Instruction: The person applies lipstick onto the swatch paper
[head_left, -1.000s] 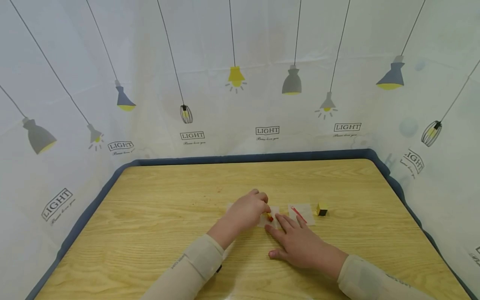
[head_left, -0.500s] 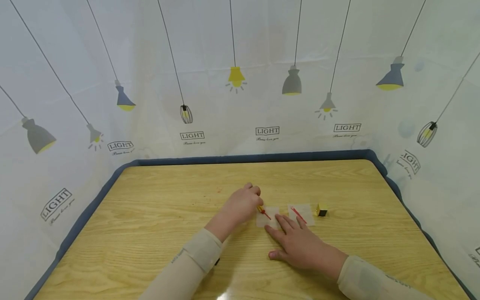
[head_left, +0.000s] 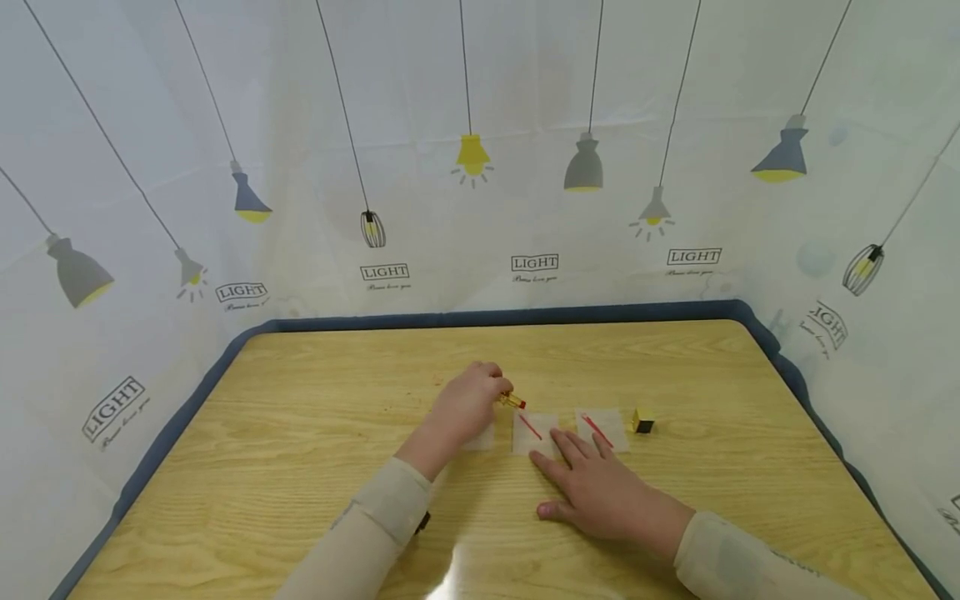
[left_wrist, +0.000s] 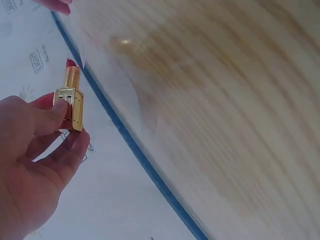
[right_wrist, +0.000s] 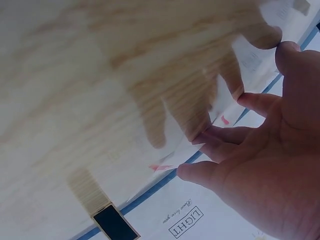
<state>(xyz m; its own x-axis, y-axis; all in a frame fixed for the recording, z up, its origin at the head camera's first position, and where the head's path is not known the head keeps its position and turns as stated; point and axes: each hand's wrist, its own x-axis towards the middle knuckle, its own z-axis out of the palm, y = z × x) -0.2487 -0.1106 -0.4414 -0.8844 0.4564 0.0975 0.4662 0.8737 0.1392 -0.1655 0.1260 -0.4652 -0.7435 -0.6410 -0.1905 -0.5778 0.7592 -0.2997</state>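
Note:
My left hand pinches a gold lipstick between thumb and fingers. Its red tip is out and points right in the head view, just beyond the upper left corner of the middle paper square. That square bears a slanted red stroke. The right paper square carries a similar, thicker stroke. My right hand rests with spread fingers over the lower edges of these two squares. A third paper square lies partly hidden behind my left hand.
A gold lipstick cap with a black end lies right of the papers. Some small black thing shows beside my left sleeve. Faint reddish specks mark the wooden table; a printed curtain surrounds its far sides.
My left hand has moved left and away from me with the lipstick, off the middle paper. A red stroke has appeared there. The right hand has stayed in place.

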